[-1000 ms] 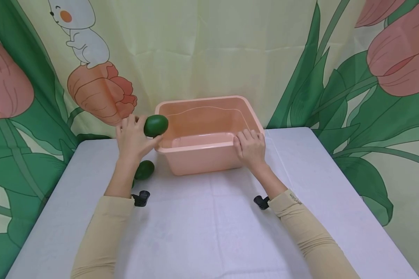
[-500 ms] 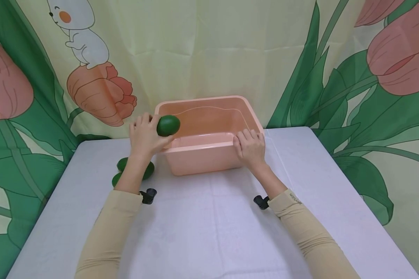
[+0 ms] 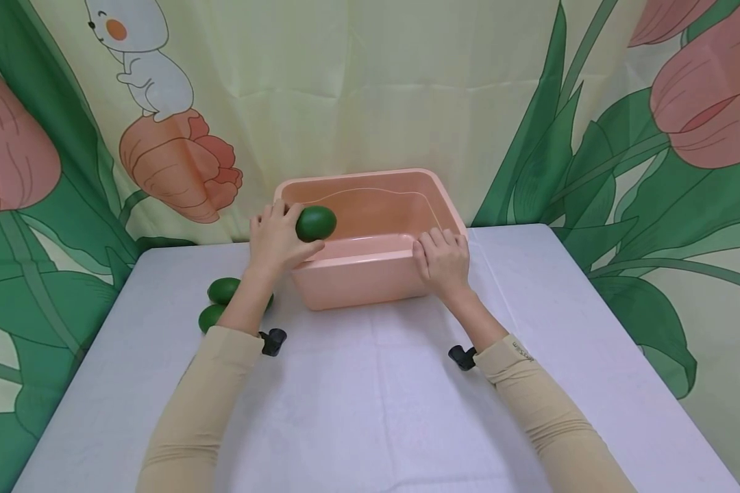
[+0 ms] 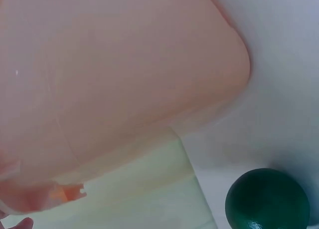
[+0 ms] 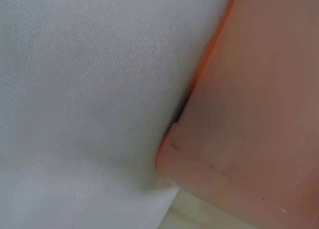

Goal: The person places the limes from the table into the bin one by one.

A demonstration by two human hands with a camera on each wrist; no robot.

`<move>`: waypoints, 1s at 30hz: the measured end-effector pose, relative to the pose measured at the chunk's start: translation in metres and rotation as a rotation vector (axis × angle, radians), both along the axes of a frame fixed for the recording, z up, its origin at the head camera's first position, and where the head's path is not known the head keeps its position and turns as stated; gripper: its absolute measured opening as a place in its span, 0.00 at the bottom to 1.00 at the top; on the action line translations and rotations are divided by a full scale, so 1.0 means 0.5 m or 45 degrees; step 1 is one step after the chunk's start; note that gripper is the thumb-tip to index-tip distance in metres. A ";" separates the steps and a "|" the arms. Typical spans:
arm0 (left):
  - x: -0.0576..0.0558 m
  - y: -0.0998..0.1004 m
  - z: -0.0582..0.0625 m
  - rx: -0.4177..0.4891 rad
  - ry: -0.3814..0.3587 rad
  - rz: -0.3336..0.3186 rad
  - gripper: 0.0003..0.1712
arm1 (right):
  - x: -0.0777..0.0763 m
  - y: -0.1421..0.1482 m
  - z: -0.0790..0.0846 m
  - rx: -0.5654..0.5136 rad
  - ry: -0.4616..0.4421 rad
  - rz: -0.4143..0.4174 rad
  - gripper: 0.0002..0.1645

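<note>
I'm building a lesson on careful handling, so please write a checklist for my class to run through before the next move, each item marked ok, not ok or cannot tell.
1. Left hand gripping the held green fruit: ok, between thumb and fingers.
2. Right hand holding the tub: ok, at the rim.
3. Tub standing on the table: ok.
4. Held green fruit over the tub's opening: ok, judging by the head view.
5. Tub empty: cannot tell; part of its inside is hidden.
6. Loose green fruits all unobstructed: not ok; one is mostly behind the left forearm.

Indoors, room unclear: tulip-print curtain (image 3: 376, 89), cloth-covered table (image 3: 370, 411)
</note>
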State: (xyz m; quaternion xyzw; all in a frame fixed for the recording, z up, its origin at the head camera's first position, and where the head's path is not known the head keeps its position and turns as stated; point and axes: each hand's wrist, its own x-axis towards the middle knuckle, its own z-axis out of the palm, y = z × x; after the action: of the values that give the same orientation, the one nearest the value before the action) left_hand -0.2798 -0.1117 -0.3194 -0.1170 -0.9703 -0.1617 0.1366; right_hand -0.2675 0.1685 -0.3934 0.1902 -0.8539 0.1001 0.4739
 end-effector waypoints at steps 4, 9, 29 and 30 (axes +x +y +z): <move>-0.007 0.010 -0.002 -0.016 0.004 -0.015 0.40 | 0.000 0.000 -0.001 0.005 0.002 -0.008 0.22; -0.013 0.022 -0.003 -0.046 -0.008 -0.027 0.41 | 0.000 0.000 -0.002 0.005 0.013 -0.007 0.22; -0.027 0.071 -0.004 -0.101 -0.132 -0.080 0.40 | 0.004 -0.002 0.001 -0.001 -0.024 -0.016 0.22; -0.028 0.073 -0.005 -0.106 -0.135 -0.081 0.40 | 0.004 -0.002 0.001 0.000 -0.021 -0.017 0.22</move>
State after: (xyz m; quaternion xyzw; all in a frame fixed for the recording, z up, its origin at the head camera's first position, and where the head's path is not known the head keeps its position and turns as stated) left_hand -0.2935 -0.0753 -0.3217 -0.1449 -0.9778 -0.1314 0.0749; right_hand -0.2657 0.1676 -0.3927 0.1836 -0.8591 0.0986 0.4675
